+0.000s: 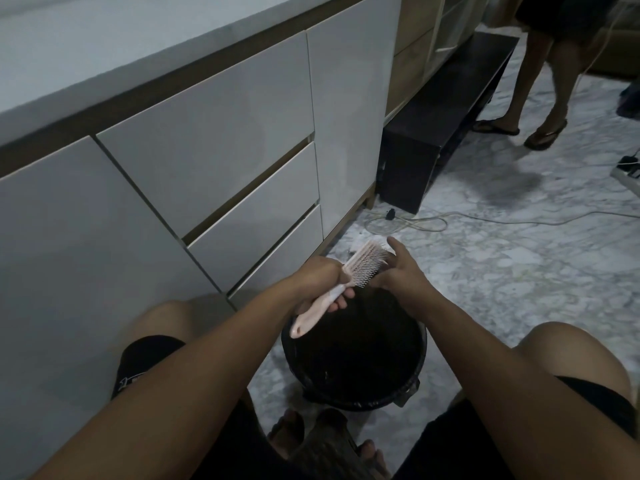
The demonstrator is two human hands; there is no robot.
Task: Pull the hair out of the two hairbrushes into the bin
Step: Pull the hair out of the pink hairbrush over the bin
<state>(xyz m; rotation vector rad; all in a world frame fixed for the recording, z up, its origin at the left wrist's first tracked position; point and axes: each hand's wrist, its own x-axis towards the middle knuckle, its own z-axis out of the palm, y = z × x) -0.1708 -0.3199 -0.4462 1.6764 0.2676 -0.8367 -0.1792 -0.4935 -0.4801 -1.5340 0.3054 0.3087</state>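
Hairbrush [341, 281]: one unit is visible, pink, with pale bristles; a second brush is not seen in this view. Its long axis runs diagonally, with the handle end low and toward the person and the bristle head raised, pointing away and to the right. The bristle face is turned toward the right hand. The brush is held in the air above the far rim of the bin [420, 355], handle end over the bin opening. Bin: one unit, black, round, standing on the marbled floor [519, 271] between the person's two knees, with the opening facing up. Its interior is too dark to tell any contents. Left hand [320, 280]: fingers and thumb are wrapped round the brush handle just below the head, clamped on it. Right hand [398, 271]: positioned beyond the bin's far rim, at the bristle head; the fingertips are together at the bristles in a pinching posture, with the thumb raised clear. Whether hair is held between them cannot be told. White drawer fronts [221, 174] stand left of the bin. One pale cable [426, 223] lies on the floor beyond the bin. A second person's two legs [533, 84] stand well beyond the bin, to the right.
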